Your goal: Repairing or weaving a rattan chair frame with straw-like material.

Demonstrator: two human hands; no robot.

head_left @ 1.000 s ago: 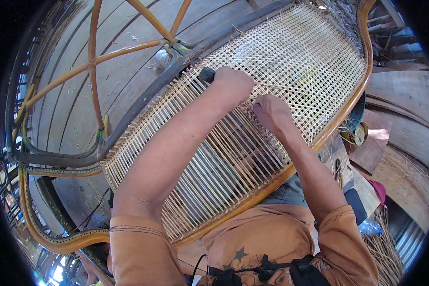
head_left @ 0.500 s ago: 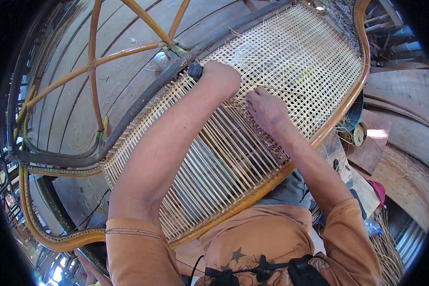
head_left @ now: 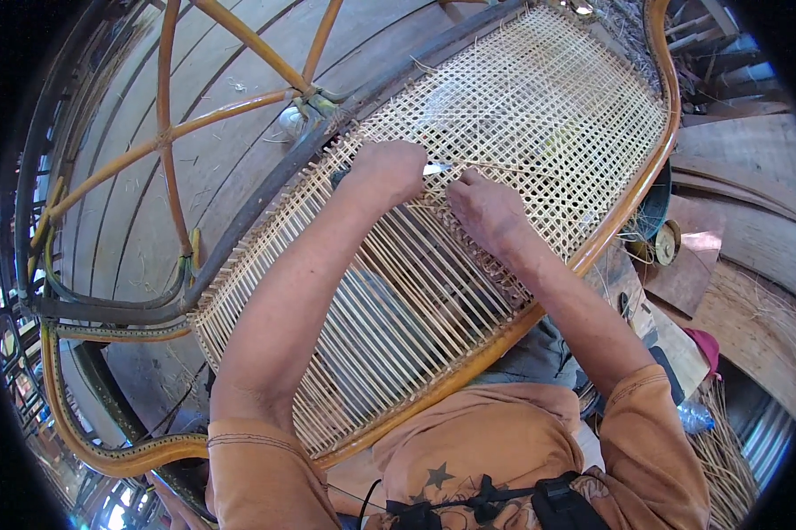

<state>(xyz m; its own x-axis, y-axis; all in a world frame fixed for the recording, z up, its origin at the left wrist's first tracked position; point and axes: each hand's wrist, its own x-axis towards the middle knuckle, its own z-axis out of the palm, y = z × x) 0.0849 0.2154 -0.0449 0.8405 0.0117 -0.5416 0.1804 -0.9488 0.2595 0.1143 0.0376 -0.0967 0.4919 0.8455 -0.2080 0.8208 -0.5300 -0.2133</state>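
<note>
Left hand point(head_left: 387, 170): fist closed around a small tool with a dark handle and a short pale metal blade point(head_left: 436, 167), the tip poking out toward the right fingers.
Right hand point(head_left: 485, 205): fingertips pinched together on a thin pale cane strand point(head_left: 539, 168) that runs away from them across the weave.
Woven panel point(head_left: 539, 97): beyond the fingers, an open square lattice of pale cane; nearer than the fingers, only parallel strands point(head_left: 389, 327), taut and smooth.
Frame point(head_left: 619, 212): glossy bent orange-brown rattan rim curving around the panel.
Floor point(head_left: 239, 132): grey wooden planks, left of both hands.
</note>
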